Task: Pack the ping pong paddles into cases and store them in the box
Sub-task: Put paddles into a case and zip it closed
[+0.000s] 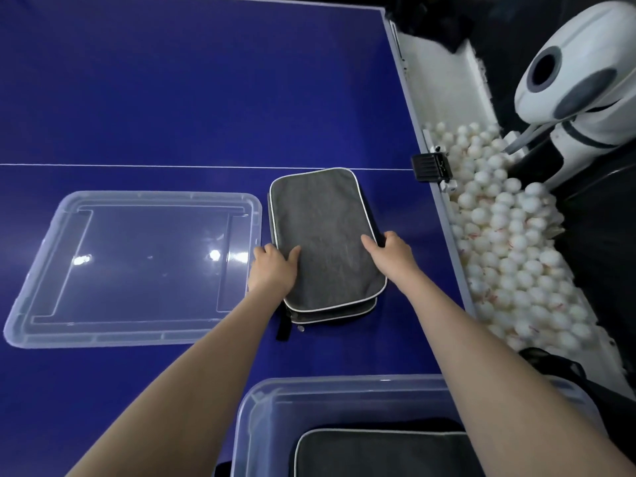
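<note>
On the table [172,98], left hand [273,270] and right hand [392,253] grip the far-pointing case [323,228].

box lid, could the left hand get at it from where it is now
Probably yes: the lid lies flat beside the left hand, nothing between them, though that hand grips the case.

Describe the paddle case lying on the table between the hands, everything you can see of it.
The paddle case is a rounded rectangle of dark grey fabric with white piping; two piped edges show at its near end. A black strap sticks out at the near left corner. It looks closed and lies flat on the blue table, right of the clear lid. The left hand grips its left edge, the right hand its right edge, thumbs on top.
</note>
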{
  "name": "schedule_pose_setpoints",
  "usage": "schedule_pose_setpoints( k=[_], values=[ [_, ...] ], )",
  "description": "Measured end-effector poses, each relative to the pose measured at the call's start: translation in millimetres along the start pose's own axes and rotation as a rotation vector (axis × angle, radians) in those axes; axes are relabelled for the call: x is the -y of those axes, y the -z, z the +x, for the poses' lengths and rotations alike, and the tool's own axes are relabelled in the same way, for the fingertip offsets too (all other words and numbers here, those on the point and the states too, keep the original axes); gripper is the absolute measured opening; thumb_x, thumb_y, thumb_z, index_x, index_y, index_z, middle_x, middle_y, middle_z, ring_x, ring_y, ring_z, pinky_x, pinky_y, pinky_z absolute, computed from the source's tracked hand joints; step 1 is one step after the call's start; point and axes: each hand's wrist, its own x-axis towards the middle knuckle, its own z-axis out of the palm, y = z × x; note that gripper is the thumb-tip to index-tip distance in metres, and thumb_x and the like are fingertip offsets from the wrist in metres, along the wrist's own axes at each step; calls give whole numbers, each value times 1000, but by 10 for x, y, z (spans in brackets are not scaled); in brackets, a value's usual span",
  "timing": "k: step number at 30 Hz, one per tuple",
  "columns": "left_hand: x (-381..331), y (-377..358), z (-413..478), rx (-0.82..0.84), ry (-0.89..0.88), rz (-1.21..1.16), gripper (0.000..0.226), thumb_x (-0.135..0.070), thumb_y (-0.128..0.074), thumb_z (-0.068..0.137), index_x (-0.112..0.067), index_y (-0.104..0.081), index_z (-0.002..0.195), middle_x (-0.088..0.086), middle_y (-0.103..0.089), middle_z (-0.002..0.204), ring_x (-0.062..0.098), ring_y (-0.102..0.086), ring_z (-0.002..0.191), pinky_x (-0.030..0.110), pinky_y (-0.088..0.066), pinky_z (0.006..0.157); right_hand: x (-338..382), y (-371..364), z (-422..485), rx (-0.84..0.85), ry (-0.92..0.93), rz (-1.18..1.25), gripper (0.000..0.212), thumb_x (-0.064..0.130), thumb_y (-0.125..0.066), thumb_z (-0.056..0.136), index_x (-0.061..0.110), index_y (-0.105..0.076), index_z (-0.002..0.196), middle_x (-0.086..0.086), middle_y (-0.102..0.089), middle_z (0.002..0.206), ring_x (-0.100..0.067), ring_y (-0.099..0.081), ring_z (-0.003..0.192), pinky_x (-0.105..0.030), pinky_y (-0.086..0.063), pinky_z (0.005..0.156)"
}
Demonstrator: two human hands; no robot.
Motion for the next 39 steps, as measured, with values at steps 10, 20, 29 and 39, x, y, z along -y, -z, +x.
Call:
schedule_pose_setpoints(
  k=[10, 20, 29, 39],
  values=[
    [-115, 426, -196, -5, 40, -497, 55, -49, -50, 94, -3, -53, 122, 15, -57, 124, 31, -55, 111, 38, -45, 93, 263, 240, -346, -24, 21, 440, 49, 43, -57, 92, 9, -53, 126, -10, -59, 127, -26, -58, 114, -46, -48, 100],
    [-71, 1119, -971, 222, 169, -1164, 52, -44, -66, 86, -4, -56, 117, 6, -68, 93, 20, -68, 79, 32, -52, 56, 629, 581, -1166, 49, 172, 559, 35, 43, -60, 90, 10, -70, 97, -6, -74, 94, -20, -70, 86, -32, -56, 74],
    [348, 1409, -2029, -202, 286, -1543, 32, -30, -64, 91, -8, -47, 107, 6, -63, 94, 20, -63, 72, 34, -52, 56, 321, 325, -2463, 229, 184, 943, 52, 47, -30, 101, 11, -64, 86, -5, -70, 61, -17, -65, 48, -26, -50, 41],
    [1376, 1270, -3097, -764, 628, -1773, 43, -45, -60, 88, -15, -48, 116, -2, -53, 95, 23, -56, 73, 34, -46, 64, 187, -738, -3856, 574, 381, 587, 18, 11, -51, 96, 10, -65, 86, -5, -69, 83, -13, -64, 66, -25, -53, 50]
  ],
)
